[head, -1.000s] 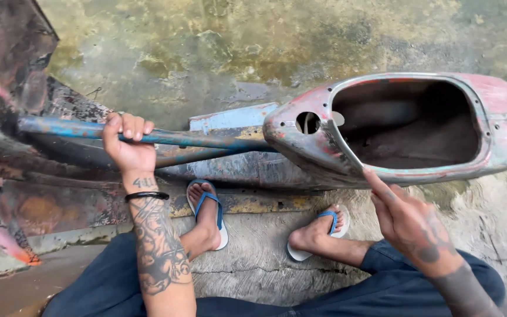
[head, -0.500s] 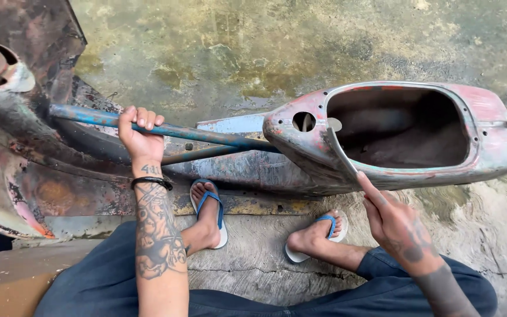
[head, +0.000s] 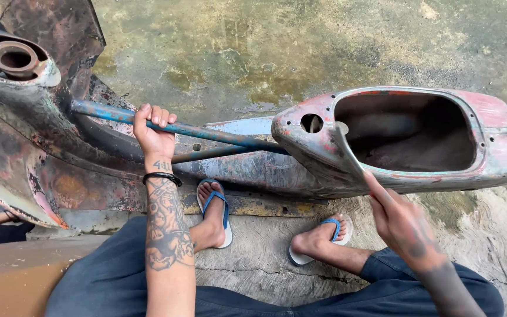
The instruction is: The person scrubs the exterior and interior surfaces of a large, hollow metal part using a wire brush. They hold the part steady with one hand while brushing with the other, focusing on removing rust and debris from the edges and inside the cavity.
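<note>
An old scooter body (head: 418, 141), rusty and paint-worn, lies on the concrete ground (head: 300, 47), its open shell toward the right edge. A blue bar (head: 206, 132) runs across its middle. The left hand (head: 154, 136) is closed tight around that bar. The right hand (head: 403, 223) hangs loosely open beside the shell's near rim, holding nothing.

Scooter shell (head: 488, 147) at 3 o'clock: faded red-pink over grey, dark rusty inside. Tube (head: 206, 130): chipped blue, rust showing. Front shield (head: 24, 152) at 9 o'clock: brown-black rust, pink edge. Left hand (head: 155, 136): black wristband, dark tattoos on forearm. Flip-flops (head: 225, 218): white soles, blue straps. Trousers (head: 107, 282): dark navy. Ground (head: 300, 47): mottled grey-green-yellow.
</note>
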